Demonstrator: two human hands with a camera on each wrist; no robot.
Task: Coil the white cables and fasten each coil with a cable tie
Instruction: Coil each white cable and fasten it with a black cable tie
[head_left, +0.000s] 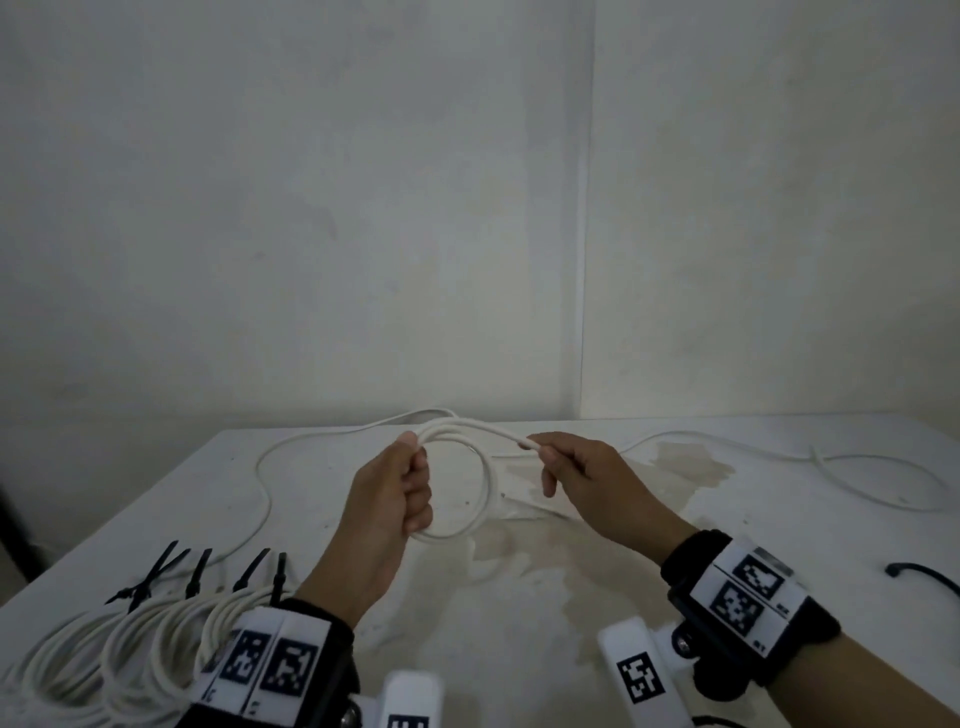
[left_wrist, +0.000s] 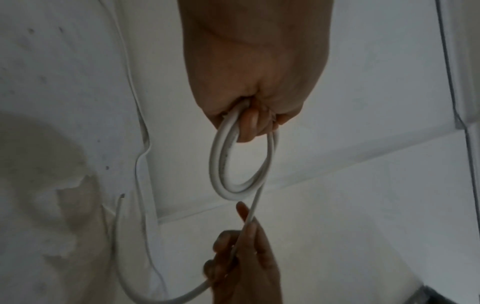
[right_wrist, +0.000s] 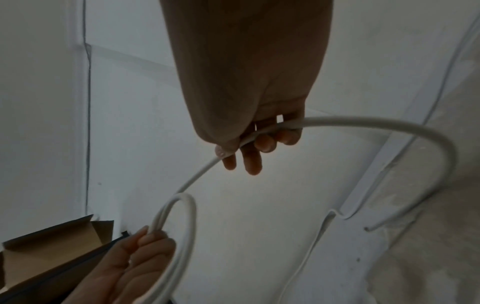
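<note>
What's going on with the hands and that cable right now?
Left hand grips the small coil. Right hand pinches the loose cable, feeding it. Four tied coils at left. Nothing in the way.

Right hand (right_wrist: 249, 115), seen from the wrist, with its fingers (right_wrist: 252, 160) and thumb closed on a white cable (right_wrist: 363, 123). To the right of this hand the cable arcs out and curves down toward the stained desk (right_wrist: 428, 257). Below and to the left of the right hand the cable runs into a small coil (right_wrist: 182, 218) of several turns, gripped by the left hand (right_wrist: 135, 263) at the lower left. An open brown cardboard box (right_wrist: 52, 246) lies left of the left hand. Another length of white cable (right_wrist: 319, 236) lies on the desk, lower right of the right hand.
</note>
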